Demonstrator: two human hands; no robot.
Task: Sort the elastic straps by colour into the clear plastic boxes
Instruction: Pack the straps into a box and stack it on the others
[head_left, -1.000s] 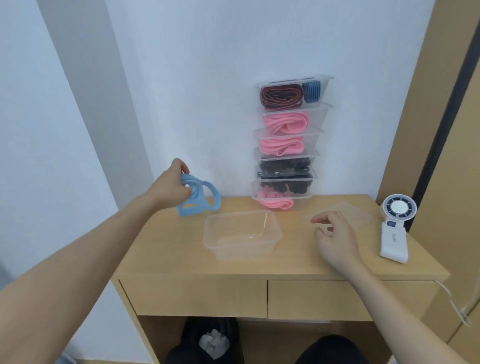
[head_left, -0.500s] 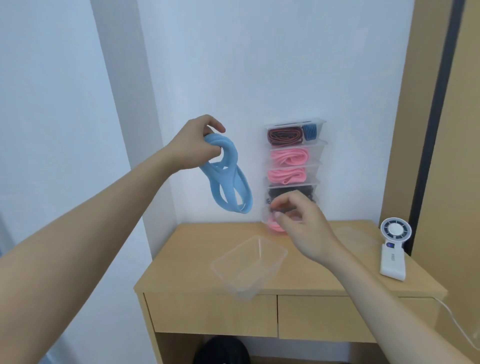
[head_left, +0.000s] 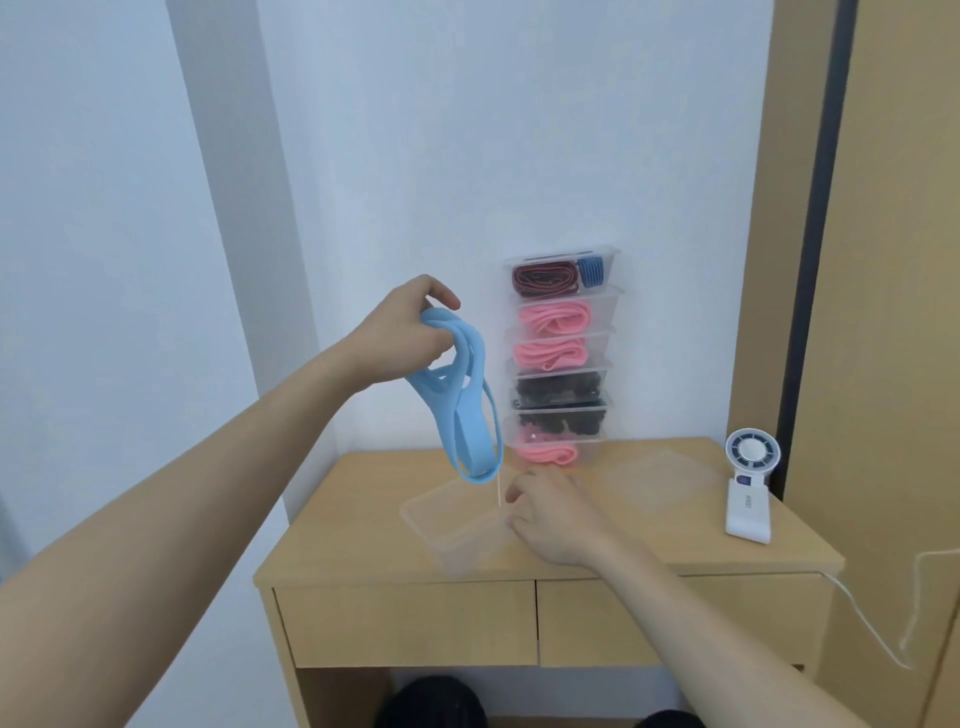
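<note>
Blue elastic strap (head_left: 467, 426) dangling above the open clear plastic box (head_left: 447, 540).
Left hand (head_left: 402, 332) grips its top loops; right hand (head_left: 553, 514), just below the strap, curls its fingers on the box's right rim.

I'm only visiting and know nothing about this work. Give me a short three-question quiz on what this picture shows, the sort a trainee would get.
1. True or false: the left hand holds the blue strap up in the air, off the desk.
2. The right hand is at the rim of: A) the white fan, B) the empty clear box, C) the flat lid.
3. Fill in: in the top box of the stack, a dark red strap lies beside a ____ one.
Key: 1 true; 2 B; 3 blue.
</note>
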